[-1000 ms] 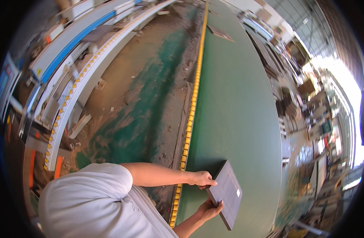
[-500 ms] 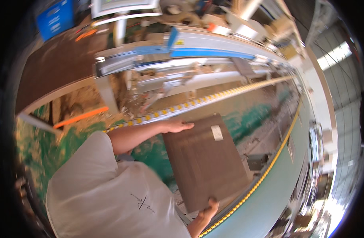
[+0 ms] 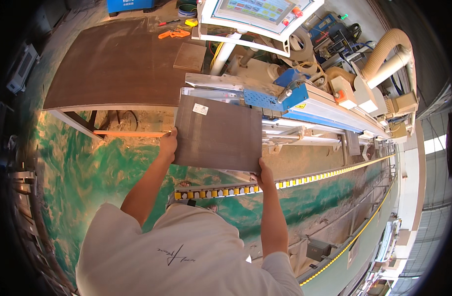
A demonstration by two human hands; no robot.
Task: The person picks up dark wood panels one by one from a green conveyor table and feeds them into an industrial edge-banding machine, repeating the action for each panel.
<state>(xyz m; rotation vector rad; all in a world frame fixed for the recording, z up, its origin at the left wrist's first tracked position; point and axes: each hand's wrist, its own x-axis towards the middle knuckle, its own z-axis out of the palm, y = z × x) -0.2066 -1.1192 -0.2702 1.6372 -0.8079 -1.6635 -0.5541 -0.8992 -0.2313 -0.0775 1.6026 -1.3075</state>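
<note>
Both hands grip a dark brown square panel [image 3: 218, 133] by its near edge, left hand [image 3: 168, 144] at one corner, right hand [image 3: 264, 173] at the other. Beyond it runs a blue-and-white machine [image 3: 305, 101]; farther left lies a large brown board [image 3: 117, 61].

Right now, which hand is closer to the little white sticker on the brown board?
Left. The left hand grips the brown board on its left edge, nearer the white sticker by the top corner. The right hand holds the bottom right corner, farthest from it.
</note>
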